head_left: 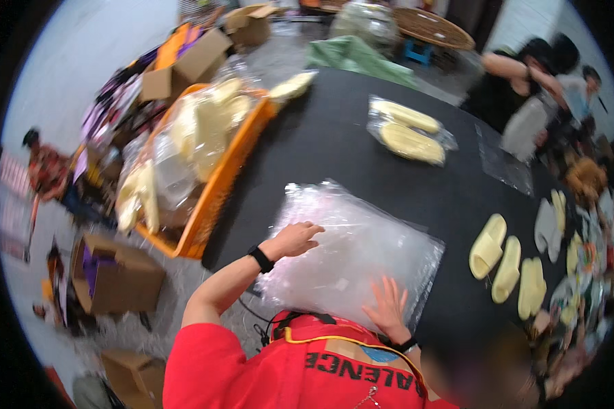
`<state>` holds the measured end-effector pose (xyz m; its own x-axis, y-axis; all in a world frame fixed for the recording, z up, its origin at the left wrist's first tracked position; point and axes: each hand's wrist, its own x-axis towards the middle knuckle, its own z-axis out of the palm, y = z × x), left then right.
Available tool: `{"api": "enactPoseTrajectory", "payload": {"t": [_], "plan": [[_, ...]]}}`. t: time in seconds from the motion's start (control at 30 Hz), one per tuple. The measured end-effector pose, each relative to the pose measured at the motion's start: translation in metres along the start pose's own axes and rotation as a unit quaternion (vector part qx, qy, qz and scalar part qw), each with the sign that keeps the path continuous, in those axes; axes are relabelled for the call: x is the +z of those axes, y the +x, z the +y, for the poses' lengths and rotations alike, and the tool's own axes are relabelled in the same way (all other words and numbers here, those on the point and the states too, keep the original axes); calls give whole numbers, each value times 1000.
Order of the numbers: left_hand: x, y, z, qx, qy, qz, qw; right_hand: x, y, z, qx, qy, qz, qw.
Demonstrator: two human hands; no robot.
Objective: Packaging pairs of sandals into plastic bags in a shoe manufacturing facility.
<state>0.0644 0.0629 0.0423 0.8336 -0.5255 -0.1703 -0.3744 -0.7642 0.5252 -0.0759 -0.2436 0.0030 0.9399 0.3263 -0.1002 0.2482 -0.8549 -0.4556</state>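
Note:
A stack of clear plastic bags point(361, 238) lies on the dark table in front of me, at its near edge. My left hand point(295, 239) rests over the left part of the stack, fingers stretched out and slightly bent, with nothing seen in them. Flat on the lower right part of the bags is my right hand point(387, 308), its fingers spread. Beyond the stack, a bagged pair of pale yellow slippers point(413, 141) sits on the table. To the right are loose yellow slippers, one point(488, 247) beside another point(506, 270) and a third point(532, 288).
An orange crate point(218, 198) full of bagged slippers stands along the table's left side. A co-worker point(508, 85) at the far right handles a clear bag point(527, 128). More slippers and bags crowd the right edge. Cardboard boxes point(126, 276) stand on the floor to the left.

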Motion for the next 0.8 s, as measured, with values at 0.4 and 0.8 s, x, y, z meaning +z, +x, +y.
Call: {"api": "enactPoseTrajectory", "payload": {"t": [0.4, 0.8], "plan": [[-81, -144, -107, -272, -175, 413, 852, 19, -3, -10, 49, -8, -148, 988], [-85, -222, -228, -409, -354, 614, 576, 28, -2, -10, 32, 21, -113, 993]]}}
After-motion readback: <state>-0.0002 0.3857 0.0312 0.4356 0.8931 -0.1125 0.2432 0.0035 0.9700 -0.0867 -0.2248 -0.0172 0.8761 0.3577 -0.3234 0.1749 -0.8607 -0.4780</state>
